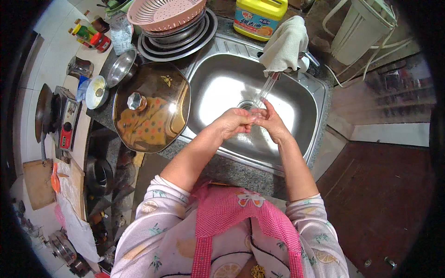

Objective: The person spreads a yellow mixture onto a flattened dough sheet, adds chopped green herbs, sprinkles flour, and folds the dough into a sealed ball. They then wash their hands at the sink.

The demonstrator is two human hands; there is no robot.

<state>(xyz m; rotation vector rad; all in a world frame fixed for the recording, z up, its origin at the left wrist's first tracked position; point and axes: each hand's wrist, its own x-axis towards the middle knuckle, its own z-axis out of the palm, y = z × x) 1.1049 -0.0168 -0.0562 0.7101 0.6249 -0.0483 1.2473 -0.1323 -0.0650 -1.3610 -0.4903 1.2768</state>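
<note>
My left hand (235, 122) and my right hand (273, 121) meet over the stainless steel sink (215, 80), near its drain (245, 105). Water (267, 89) runs from the faucet down onto the fingers of my right hand. The left fingers are curled in against the right hand's fingers, and their overlap hides whether anything small lies between them. My right hand has its fingers and thumb apart, with no object seen in it. A pale cloth (286, 43) drapes over the faucet and covers most of it.
Left of the sink lies a tinted glass lid (153, 90) with a faceted knob. Behind it rise stacked metal basins (177, 48) under a pink plastic colander (167, 14). A yellow detergent jug (260, 17) stands behind the sink. A white bowl (96, 92) and metal bowl (121, 67) sit farther left.
</note>
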